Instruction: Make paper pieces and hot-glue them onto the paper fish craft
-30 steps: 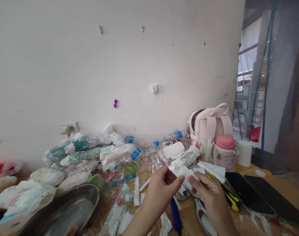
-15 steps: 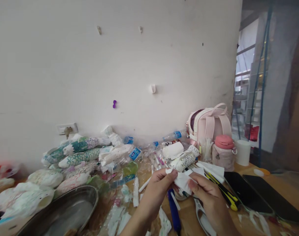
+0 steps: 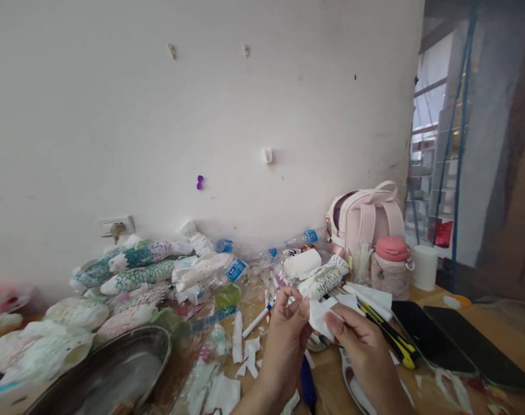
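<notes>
Between my two hands is a small piece of white paper point(image 3: 321, 315), soft-looking and creased. My left hand point(image 3: 288, 328) pinches its left edge between thumb and fingertips. On the other side, my right hand point(image 3: 358, 334) grips it with the thumb on top. Just behind the paper lies a white fish-shaped craft point(image 3: 327, 282) with black scale marks. Under my hands are a dark blue handle point(image 3: 307, 383) and a pair of white-handled scissors point(image 3: 352, 380), both partly covered. A white pen point(image 3: 259, 319) and torn paper scraps point(image 3: 250, 356) lie left of my left hand.
Several coloured paper fish point(image 3: 141, 259) and plastic bottles point(image 3: 236, 269) crowd the wall side. At the front left stands a dark metal basin point(image 3: 158, 357). To the right are a yellow-black cutter knife point(image 3: 403, 349), two black phones point(image 3: 435, 337), a pink jar point(image 3: 392, 268) and a pink backpack point(image 3: 366, 222).
My left hand has turned more upright, its fingers raised and drawn back from the paper's middle. More of the white paper shows, and the scraps and pen at left are uncovered.
</notes>
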{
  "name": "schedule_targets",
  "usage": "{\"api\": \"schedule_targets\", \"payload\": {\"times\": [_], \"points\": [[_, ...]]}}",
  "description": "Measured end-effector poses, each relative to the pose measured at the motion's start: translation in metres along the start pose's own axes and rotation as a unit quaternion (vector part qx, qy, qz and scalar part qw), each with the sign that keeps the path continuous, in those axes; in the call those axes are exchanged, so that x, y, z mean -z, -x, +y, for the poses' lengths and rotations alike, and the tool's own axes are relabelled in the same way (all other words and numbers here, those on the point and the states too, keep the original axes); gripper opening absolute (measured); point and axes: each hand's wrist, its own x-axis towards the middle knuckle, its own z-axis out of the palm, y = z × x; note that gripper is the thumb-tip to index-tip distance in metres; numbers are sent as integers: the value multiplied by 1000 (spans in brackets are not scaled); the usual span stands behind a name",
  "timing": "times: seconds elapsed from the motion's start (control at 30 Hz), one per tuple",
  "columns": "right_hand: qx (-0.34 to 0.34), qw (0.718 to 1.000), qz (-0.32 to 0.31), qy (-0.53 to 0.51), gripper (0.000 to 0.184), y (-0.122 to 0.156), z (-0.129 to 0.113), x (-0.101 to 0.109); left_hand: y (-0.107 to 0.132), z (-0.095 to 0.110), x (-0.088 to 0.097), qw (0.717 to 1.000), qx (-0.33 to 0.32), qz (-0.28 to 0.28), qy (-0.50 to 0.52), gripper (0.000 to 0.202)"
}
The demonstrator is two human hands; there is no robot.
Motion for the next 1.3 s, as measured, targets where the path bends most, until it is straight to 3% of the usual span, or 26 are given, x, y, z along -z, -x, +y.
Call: {"api": "schedule_targets", "payload": {"times": [0.13,0.27,0.37,0.47,0.57,0.63,0.77,0.83,0.93,1.0,1.1,1.2,1.3], "points": [[11,999,17,28,33,2,-4,-5,3,-8,4,995,-35,29,-90,24],[1,998,55,29,30,3,-8,-9,5,-13,11,982,-61,66,-166,33],[-9,997,76,15,33,3,-8,-10,6,-11,10,968,-107,-11,-228,28],[-63,994,52,-78,39,3,-5,-11,7,-7,8,962,-112,-98,-228,24],[-131,965,14,-227,40,4,-5,-12,7,-4,9,970,-65,-164,-167,32],[-169,938,1,-304,39,5,-9,-13,6,-1,12,968,-62,-175,-166,35],[-236,897,11,-374,39,6,-24,-16,3,3,17,969,-39,-178,-166,33],[-269,881,-20,-389,40,7,-31,-16,2,4,18,973,-21,-177,-145,34],[-310,861,-85,-394,41,8,-34,-18,1,6,14,978,-64,-135,-146,31],[-310,876,-84,-360,45,10,-30,-19,3,7,9,981,-76,-99,-150,28],[-273,927,-24,-256,55,15,-15,-21,8,6,2,988,-28,-86,-126,28],[-203,971,53,-117,65,19,0,-16,11,2,0,991,4,-87,-97,26],[-89,994,60,-19,59,16,3,-8,9,-2,1,994,-11,-57,-98,23]]}}
